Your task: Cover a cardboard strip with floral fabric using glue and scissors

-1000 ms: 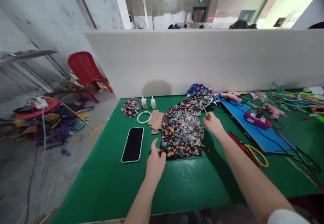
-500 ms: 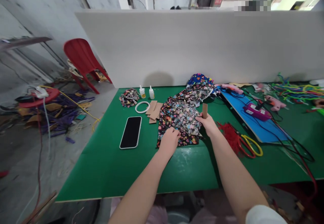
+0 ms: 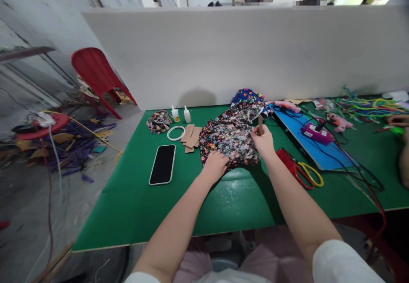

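Note:
A black floral cloth (image 3: 234, 140) lies bunched on the green table (image 3: 137, 215). My left hand (image 3: 216, 163) rests on its near edge, with fingers curled down onto the fabric. At the cloth's right edge my right hand (image 3: 263, 141) is closed round a small brown cardboard strip (image 3: 260, 124), which stands upright out of the fingers; the fingertips also touch the cloth. More cardboard pieces (image 3: 192, 137) lie left of the cloth, beside a white ring (image 3: 176, 133). A blue patterned cloth (image 3: 247, 96) sits behind it.
A phone (image 3: 162, 165), two glue bottles (image 3: 187, 114) and a floral bundle (image 3: 159, 121) are on the left. Scissors (image 3: 308, 174), a blue board (image 3: 315, 142), a purple power strip (image 3: 317, 134) and cables lie right. Another person's hand (image 3: 398, 121) shows at the far right.
The near edge of the cloth has shifted away from me and its lower part is more bunched. Both hands have moved slightly forward, and the view has shifted a little.

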